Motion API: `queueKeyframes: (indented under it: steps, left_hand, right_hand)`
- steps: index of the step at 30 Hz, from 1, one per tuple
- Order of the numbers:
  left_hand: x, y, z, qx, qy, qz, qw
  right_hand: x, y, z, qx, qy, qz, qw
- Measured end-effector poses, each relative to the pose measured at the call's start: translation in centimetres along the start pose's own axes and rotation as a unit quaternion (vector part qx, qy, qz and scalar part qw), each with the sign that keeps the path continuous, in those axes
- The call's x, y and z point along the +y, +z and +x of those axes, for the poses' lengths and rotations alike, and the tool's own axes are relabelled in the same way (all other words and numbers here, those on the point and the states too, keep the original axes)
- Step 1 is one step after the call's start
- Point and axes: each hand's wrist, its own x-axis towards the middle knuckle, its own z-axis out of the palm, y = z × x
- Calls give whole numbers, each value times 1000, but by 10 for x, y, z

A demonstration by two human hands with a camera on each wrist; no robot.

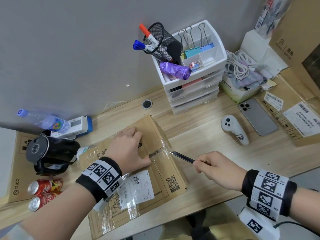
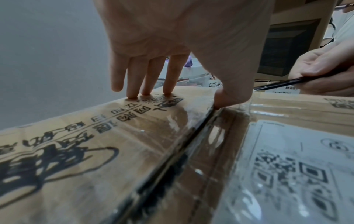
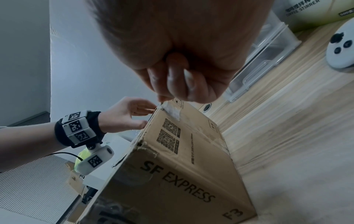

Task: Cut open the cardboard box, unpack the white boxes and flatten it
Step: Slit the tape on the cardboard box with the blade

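A taped brown cardboard box (image 1: 161, 170) with a white shipping label lies on the wooden desk (image 1: 199, 141). My left hand (image 1: 128, 149) rests flat on its top, fingers straight and fingertips (image 2: 147, 92) pressing the cardboard, thumb at the taped centre seam (image 2: 191, 133). My right hand (image 1: 214, 168) grips a slim black utility knife (image 1: 183, 157) just right of the box. Its blade tip sits at the tape on the box's right edge (image 3: 170, 109). The box is closed and its contents are hidden.
A black kettle (image 1: 50, 153), two red cans (image 1: 43, 193) and a plastic bottle (image 1: 43, 120) stand left of the box. A white drawer organiser (image 1: 192, 75), a white controller (image 1: 233, 130), a phone (image 1: 258, 116) and more cartons (image 1: 297, 118) sit behind and to the right.
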Motion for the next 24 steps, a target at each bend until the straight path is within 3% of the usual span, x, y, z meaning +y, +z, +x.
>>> queueKeyframes:
  steps: [9,12,17,24]
  left_hand:
    - [0,-3,2,-11,1,0,1000]
    - [2,-5,3,-8,-4,-14,1000]
    - [1,-6,1,-6,6,-22,1000]
    - [-4,-7,2,-19,8,-29,999]
  right_hand:
    - [19,-4,-14,-5,15,53,998]
    - [36,-11,-15,36,37,102,993]
    - [81,-25,18,163,77,-34,983]
    - [126,-32,75,183,169,-13,968]
